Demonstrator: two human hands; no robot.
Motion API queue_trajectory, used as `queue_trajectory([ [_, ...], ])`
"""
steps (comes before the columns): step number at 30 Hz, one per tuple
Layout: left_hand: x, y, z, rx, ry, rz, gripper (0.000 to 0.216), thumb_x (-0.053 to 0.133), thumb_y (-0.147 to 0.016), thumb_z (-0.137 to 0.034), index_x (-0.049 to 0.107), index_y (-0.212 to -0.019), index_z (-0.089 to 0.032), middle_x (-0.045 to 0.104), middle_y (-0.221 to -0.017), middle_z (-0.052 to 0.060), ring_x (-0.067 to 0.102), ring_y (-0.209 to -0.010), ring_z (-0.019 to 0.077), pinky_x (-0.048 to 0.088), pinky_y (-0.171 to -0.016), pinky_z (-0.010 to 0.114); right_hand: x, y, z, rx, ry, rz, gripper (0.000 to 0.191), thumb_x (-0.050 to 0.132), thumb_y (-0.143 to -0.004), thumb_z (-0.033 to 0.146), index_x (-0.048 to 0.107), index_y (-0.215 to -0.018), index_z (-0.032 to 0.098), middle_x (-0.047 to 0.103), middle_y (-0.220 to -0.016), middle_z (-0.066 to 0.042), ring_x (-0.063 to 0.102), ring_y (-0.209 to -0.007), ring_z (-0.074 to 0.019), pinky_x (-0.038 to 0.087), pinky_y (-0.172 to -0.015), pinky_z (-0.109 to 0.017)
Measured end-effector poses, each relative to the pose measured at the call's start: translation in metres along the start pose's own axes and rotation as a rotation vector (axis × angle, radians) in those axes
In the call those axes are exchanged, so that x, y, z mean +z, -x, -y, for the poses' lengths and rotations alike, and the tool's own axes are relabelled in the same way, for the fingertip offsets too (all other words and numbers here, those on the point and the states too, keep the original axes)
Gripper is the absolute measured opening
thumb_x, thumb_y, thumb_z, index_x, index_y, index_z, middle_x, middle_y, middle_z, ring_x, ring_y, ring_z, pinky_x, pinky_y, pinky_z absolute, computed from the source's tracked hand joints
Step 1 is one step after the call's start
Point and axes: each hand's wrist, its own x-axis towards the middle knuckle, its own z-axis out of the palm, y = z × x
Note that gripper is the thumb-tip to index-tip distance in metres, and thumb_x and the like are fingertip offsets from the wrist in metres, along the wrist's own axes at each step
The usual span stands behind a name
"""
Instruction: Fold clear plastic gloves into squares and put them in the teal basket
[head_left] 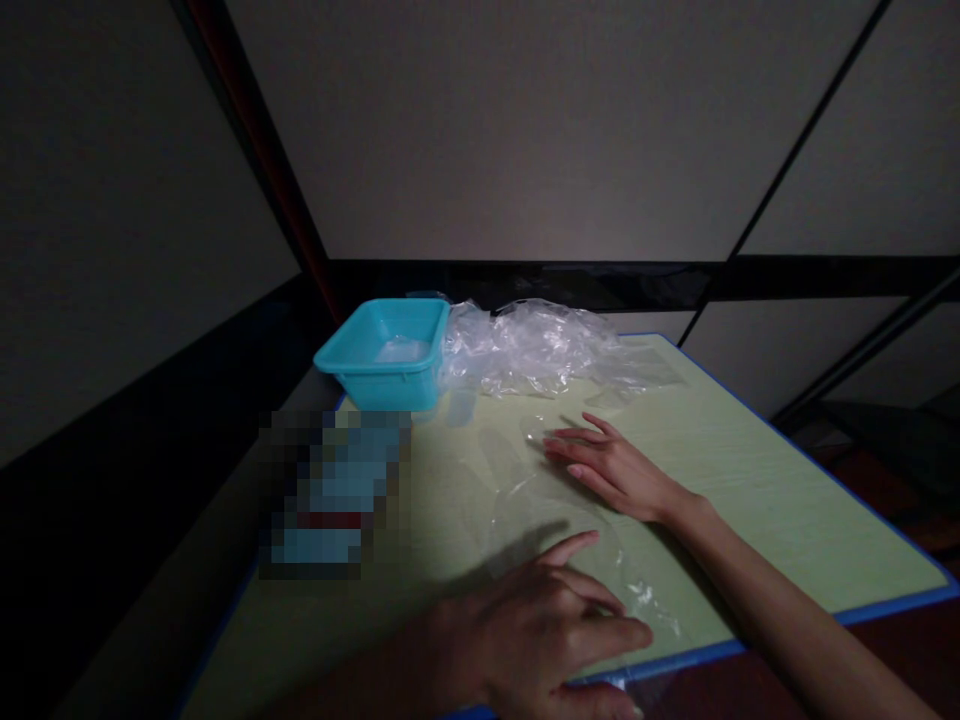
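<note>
Now a clear bag (517, 495) lies flat.
Left hand (540, 630) and right hand (611, 470) rest open on it (long axis runs away, toward pile (532, 345)).

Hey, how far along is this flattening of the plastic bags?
Early, it seems. Done: something pale, perhaps one flat bag, lies in the teal tub. In hand: left hand and right hand, both open, press a clear bag flat on the green table. Still to do: the crumpled pile of bags beside the tub.
</note>
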Motion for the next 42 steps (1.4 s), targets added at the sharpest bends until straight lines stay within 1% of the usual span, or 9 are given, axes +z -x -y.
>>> queue_trajectory([
  [7,-0.004,0.001,0.002,0.012,0.081,-0.005,0.03,0.051,-0.081,-0.03,0.057,-0.107,-0.017,0.069,-0.097,0.005,0.063,-0.092,0.0171,0.011,-0.109,0.04,-0.003,0.005,-0.008,0.145,0.133,-0.138,0.03,0.033,-0.093,0.024,0.06,-0.101,0.015,0.066,-0.106,-0.007,0.058,-0.102,-0.018,0.02,-0.104,-0.047],
  [12,-0.002,-0.001,-0.002,-0.024,0.156,-0.164,0.03,0.051,-0.075,-0.028,0.061,-0.101,-0.015,0.071,-0.085,0.005,0.062,-0.095,0.0172,0.009,-0.109,0.039,0.002,0.005,-0.012,0.198,0.183,-0.158,0.029,0.034,-0.092,0.024,0.059,-0.103,0.015,0.067,-0.102,-0.007,0.061,-0.095,-0.019,0.025,-0.102,-0.047],
  [18,-0.025,0.003,0.019,-0.432,-0.199,-0.517,0.024,0.044,-0.077,-0.011,0.061,-0.092,-0.018,0.068,-0.09,0.005,0.061,-0.09,0.0173,0.015,-0.106,0.047,0.008,0.004,-0.014,0.173,0.099,-0.116,0.03,0.034,-0.092,0.023,0.052,-0.115,0.016,0.062,-0.112,-0.009,0.057,-0.102,-0.0199,0.03,-0.1,-0.047],
  [25,-0.042,0.027,0.063,-0.765,-0.456,-0.489,0.033,0.041,-0.076,-0.006,0.059,-0.1,-0.019,0.066,-0.102,0.007,0.059,-0.098,0.0221,0.008,-0.106,0.052,0.012,0.004,-0.018,0.239,0.081,-0.109,0.032,0.035,-0.09,0.025,0.052,-0.117,0.02,0.058,-0.119,-0.009,0.05,-0.111,-0.0239,0.025,-0.099,-0.055],
  [28,-0.038,0.028,0.07,-0.776,-0.226,-0.609,0.036,0.041,-0.075,-0.006,0.058,-0.105,-0.018,0.062,-0.111,0.008,0.051,-0.11,0.0234,0.006,-0.107,0.05,0.011,0.003,-0.016,0.249,-0.031,-0.173,0.032,0.034,-0.091,0.027,0.052,-0.116,0.018,0.057,-0.119,-0.011,0.049,-0.11,-0.0248,0.026,-0.098,-0.053],
  [31,-0.038,0.021,0.067,-0.691,0.098,-0.722,0.03,0.044,-0.078,-0.015,0.059,-0.104,-0.015,0.061,-0.113,0.009,0.051,-0.11,0.0231,0.026,-0.103,0.044,0.01,0.001,-0.008,0.279,-0.338,-0.294,0.03,0.035,-0.091,0.033,0.054,-0.108,0.017,0.061,-0.103,-0.01,0.055,-0.097,-0.0223,0.04,-0.086,-0.042],
  [34,-0.037,0.014,0.062,-0.625,0.496,-0.662,0.033,0.043,-0.084,-0.035,0.061,-0.098,-0.011,0.066,-0.1,0.012,0.061,-0.093,0.0234,0.045,-0.085,0.038,0.011,-0.001,0.001,0.302,-0.784,-0.322,0.031,0.036,-0.09,0.042,0.055,-0.092,0.017,0.057,-0.071,-0.003,0.054,-0.065,-0.0155,0.046,-0.066,-0.032],
  [37,-0.034,0.009,0.06,-0.656,0.893,-0.585,0.049,0.049,-0.078,-0.054,0.065,-0.085,-0.009,0.069,-0.089,0.014,0.064,-0.085,0.0249,0.047,-0.08,0.037,0.015,-0.004,0.006,0.316,-1.079,-0.226,0.035,0.04,-0.088,0.049,0.053,-0.082,0.016,0.049,-0.06,0.002,0.046,-0.052,-0.0107,0.045,-0.06,-0.029],
  [42,-0.031,0.01,0.064,-0.699,0.976,-0.607,0.055,0.052,-0.073,-0.061,0.067,-0.08,-0.008,0.069,-0.088,0.015,0.064,-0.084,0.0247,0.046,-0.082,0.037,0.018,-0.007,0.005,0.391,-1.217,-0.193,0.036,0.048,-0.083,0.052,0.053,-0.075,0.017,0.044,-0.054,0.005,0.039,-0.047,-0.009,0.047,-0.064,-0.03],
])
